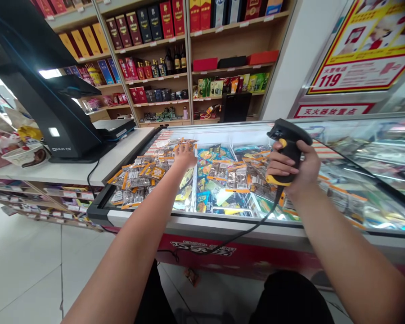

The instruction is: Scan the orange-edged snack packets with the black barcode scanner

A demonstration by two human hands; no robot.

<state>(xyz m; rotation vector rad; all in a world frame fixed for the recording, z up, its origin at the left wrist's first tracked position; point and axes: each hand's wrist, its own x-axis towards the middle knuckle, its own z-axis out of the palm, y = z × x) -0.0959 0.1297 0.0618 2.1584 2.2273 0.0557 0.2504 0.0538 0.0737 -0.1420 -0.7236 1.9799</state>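
Within freezer edges (205, 223), left hand (185, 156) touches packets (137, 180); right hand (307, 168) holds scanner (292, 135).

Scanner (292, 148): smooth, mostly matt plastic
Packets (135, 182): glossy, crinkled plastic film
Shelving (234, 47): smooth, wood-look
Floor tiles (23, 270): smooth, glossy

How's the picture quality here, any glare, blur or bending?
Head view: bright streaks on the freezer glass at right; head view: shelving leans, as if through a wide-angle lens; head view: top right corner darkens beyond the poster; head view: the scanner in the right hand looks fairly crisp.
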